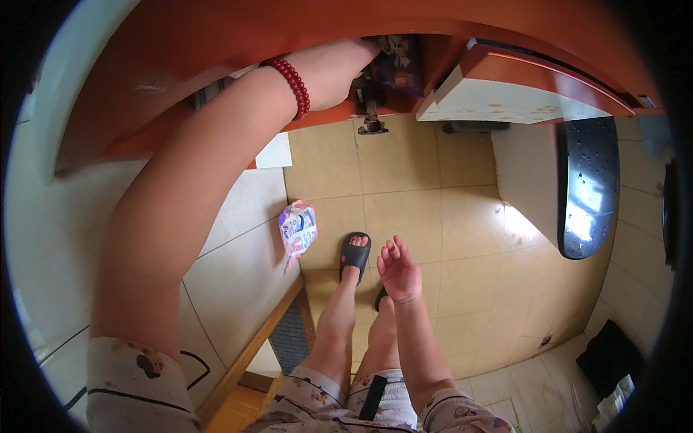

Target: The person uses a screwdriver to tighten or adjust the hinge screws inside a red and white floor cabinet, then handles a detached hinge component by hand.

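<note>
My left hand [345, 72] reaches up into an open red-orange cabinet [180, 133], a red bead bracelet [291, 88] around its wrist. Its fingers are hidden by the cabinet's upper edge, so what they touch cannot be made out. Right beside them, inside the cabinet, is a dark purple package [401, 68]. Below it a metal hinge [371, 115] sticks out from the cabinet's rim. Low in front of my body, my right hand [399, 273] hangs palm up with loosely curled fingers apart, holding nothing.
A swung-out cabinet door [505, 86] with a stained pale face stands to the right. Further right is a glossy dark rounded panel [588, 187]. On the tiled floor [404, 162] lies a pink and white plastic packet [297, 229], left of my dark slipper [354, 252].
</note>
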Demonstrator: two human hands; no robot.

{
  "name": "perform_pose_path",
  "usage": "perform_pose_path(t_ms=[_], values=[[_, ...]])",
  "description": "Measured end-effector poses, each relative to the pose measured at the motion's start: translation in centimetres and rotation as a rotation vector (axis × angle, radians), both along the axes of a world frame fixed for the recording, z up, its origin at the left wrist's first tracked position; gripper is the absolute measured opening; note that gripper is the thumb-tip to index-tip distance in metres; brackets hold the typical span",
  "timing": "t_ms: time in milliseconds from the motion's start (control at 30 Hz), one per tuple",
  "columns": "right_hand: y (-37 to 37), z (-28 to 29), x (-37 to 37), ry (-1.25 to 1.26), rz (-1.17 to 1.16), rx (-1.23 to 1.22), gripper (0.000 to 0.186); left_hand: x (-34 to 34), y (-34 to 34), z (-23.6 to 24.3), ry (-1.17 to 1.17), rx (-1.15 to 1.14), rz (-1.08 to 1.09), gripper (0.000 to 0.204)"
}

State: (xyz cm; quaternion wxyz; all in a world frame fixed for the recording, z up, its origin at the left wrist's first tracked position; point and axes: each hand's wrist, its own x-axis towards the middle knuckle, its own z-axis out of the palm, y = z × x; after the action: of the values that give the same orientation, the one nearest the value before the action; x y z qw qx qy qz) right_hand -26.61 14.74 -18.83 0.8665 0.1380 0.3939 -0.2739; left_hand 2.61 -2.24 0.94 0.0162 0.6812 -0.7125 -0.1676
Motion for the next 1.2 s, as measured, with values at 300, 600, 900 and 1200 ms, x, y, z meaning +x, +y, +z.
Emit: perform_pose_path(t_ms=[300, 600, 900, 1200], values=[[-1.8, 0.9, 0.2, -0.036, -0.028, -0.042, 0.023, 0.6, 3.5, -0.2, -0.16, 0.076, 0.466, 0.041], [-1.2, 1.9, 1.7, 0.013, 0.098, -0.026, 0.024, 1.7, 13.4, -2.4, 0.048, -0.208, 0.948, 0.039], [-3.3, 2.1, 5.4, -0.056, 0.101, -0.122, 0.022, 1.4, 13.1, -3.5, -0.003, -0.429, 0.62, 0.026], [-2.5, 2.5, 4.6, 0.041, 0.064, -0.046, 0.02, 0.7, 9.8, -2.0, 0.057, -0.503, 0.432, 0.023]])
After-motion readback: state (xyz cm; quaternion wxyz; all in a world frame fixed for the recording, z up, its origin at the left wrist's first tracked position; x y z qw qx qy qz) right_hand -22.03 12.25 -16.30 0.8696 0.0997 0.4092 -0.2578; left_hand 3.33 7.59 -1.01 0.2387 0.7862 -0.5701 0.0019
